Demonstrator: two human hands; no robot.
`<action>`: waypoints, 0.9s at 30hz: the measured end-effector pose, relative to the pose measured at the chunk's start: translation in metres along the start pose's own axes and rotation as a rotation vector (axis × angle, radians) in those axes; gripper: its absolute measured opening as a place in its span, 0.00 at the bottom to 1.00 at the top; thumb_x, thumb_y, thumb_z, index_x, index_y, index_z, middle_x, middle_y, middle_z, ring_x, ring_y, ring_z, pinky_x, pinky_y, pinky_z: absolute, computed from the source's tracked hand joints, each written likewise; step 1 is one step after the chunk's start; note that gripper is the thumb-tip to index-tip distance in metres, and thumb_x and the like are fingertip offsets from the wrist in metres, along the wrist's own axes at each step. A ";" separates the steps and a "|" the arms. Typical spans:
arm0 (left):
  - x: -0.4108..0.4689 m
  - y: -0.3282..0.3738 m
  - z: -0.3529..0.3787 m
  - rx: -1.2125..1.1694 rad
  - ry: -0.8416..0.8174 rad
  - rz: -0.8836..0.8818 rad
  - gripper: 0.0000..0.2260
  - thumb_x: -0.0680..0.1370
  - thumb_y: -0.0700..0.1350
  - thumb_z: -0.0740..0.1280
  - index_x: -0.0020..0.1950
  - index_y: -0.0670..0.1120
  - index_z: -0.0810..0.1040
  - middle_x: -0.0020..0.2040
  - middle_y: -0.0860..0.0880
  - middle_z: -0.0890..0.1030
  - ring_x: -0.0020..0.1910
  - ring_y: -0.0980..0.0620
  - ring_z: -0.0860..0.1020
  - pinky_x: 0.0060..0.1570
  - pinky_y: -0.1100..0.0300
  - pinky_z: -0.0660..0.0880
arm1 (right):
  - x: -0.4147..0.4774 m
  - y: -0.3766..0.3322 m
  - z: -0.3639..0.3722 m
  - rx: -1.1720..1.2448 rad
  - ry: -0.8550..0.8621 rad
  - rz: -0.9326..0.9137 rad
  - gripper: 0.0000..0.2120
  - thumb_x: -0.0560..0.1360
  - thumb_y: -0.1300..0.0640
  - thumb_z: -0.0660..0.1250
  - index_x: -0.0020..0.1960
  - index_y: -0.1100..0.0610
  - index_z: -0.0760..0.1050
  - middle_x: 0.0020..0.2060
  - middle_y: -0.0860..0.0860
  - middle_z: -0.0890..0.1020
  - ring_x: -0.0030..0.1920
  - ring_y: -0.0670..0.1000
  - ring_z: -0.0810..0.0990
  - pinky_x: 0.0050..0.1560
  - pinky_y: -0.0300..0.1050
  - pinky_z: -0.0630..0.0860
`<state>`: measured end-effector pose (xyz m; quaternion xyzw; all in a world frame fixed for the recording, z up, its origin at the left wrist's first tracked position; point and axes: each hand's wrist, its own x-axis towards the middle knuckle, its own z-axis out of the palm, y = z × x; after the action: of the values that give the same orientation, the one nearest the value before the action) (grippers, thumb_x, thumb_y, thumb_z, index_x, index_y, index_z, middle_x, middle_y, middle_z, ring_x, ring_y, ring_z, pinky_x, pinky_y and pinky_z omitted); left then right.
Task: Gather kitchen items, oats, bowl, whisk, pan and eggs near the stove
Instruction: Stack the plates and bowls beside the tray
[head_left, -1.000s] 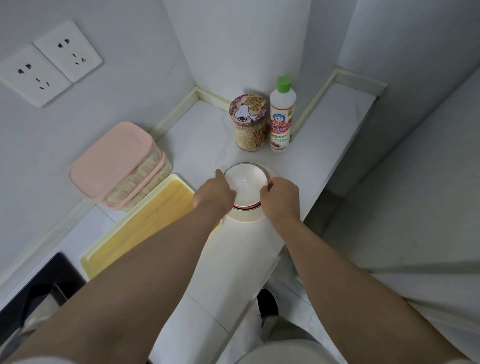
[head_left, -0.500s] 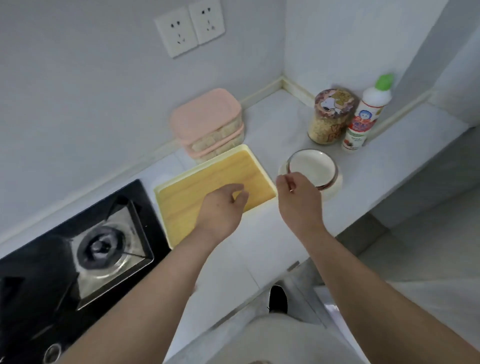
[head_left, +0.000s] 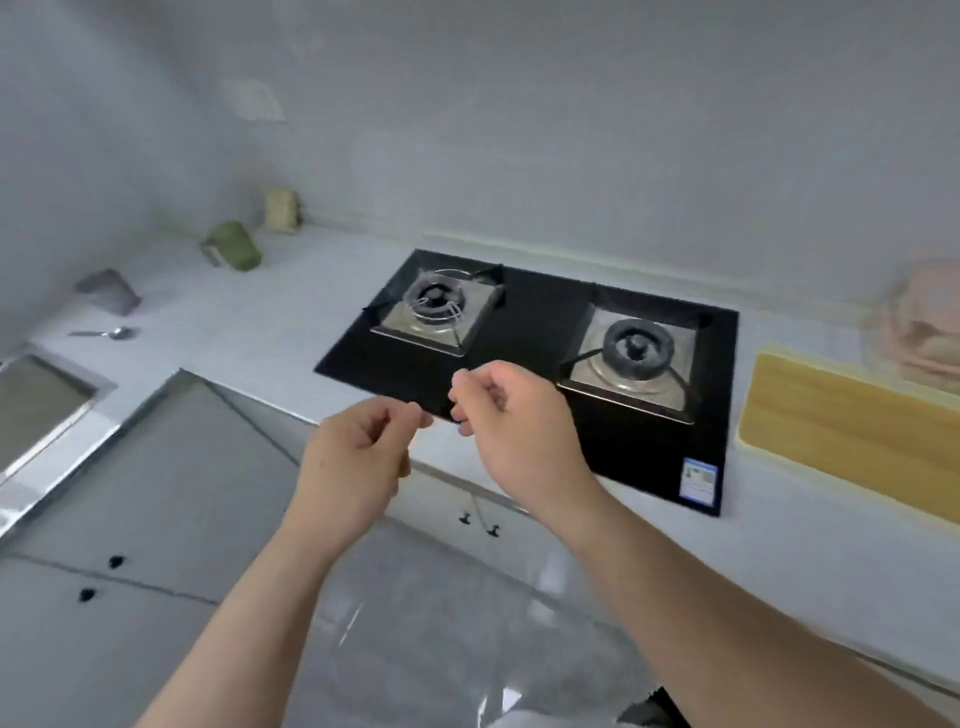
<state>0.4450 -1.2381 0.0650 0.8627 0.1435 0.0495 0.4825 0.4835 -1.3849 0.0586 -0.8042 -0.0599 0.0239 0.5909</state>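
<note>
A black two-burner gas stove (head_left: 530, 332) is set into the pale counter (head_left: 249, 322). My left hand (head_left: 358, 457) hovers in front of the stove's near edge, fingers loosely curled, holding nothing. My right hand (head_left: 509, 415) hangs just right of it over the stove's front edge, fingers also half curled and empty. The bowl, the oat jar, whisk, pan and eggs are out of view. The picture is blurred by motion.
A yellow tray (head_left: 852, 436) lies right of the stove, pink lidded boxes (head_left: 924, 322) behind it. Far left are a sink (head_left: 36, 410), a spoon (head_left: 106, 333), a grey object (head_left: 109, 291), a green object (head_left: 234, 244) and a beige block (head_left: 283, 208). Grey cabinet doors (head_left: 156, 499) sit below.
My view has swung left from the counter corner to the stove. Both hands let go of the white bowl and now float empty in front of the stove.
</note>
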 end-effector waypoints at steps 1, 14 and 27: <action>-0.008 -0.016 -0.028 -0.007 0.064 -0.019 0.11 0.80 0.49 0.65 0.40 0.51 0.83 0.27 0.50 0.76 0.25 0.55 0.71 0.30 0.60 0.68 | -0.005 -0.014 0.028 -0.002 -0.049 -0.028 0.12 0.80 0.50 0.62 0.44 0.54 0.80 0.36 0.47 0.83 0.40 0.46 0.82 0.49 0.52 0.79; -0.131 -0.163 -0.286 -0.106 0.567 -0.248 0.11 0.81 0.48 0.64 0.43 0.50 0.83 0.27 0.48 0.77 0.24 0.53 0.71 0.26 0.65 0.70 | -0.092 -0.118 0.315 0.088 -0.541 -0.154 0.12 0.79 0.49 0.65 0.41 0.52 0.80 0.35 0.47 0.84 0.39 0.48 0.83 0.49 0.55 0.80; -0.155 -0.291 -0.440 -0.134 0.878 -0.526 0.11 0.81 0.50 0.65 0.43 0.51 0.83 0.27 0.51 0.76 0.24 0.54 0.72 0.26 0.63 0.69 | -0.113 -0.170 0.552 0.096 -0.969 -0.208 0.12 0.80 0.48 0.64 0.41 0.51 0.79 0.36 0.48 0.84 0.39 0.48 0.83 0.46 0.48 0.81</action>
<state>0.1405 -0.7804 0.0603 0.6626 0.5411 0.2930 0.4270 0.3000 -0.8261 0.0511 -0.6622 -0.4063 0.3387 0.5307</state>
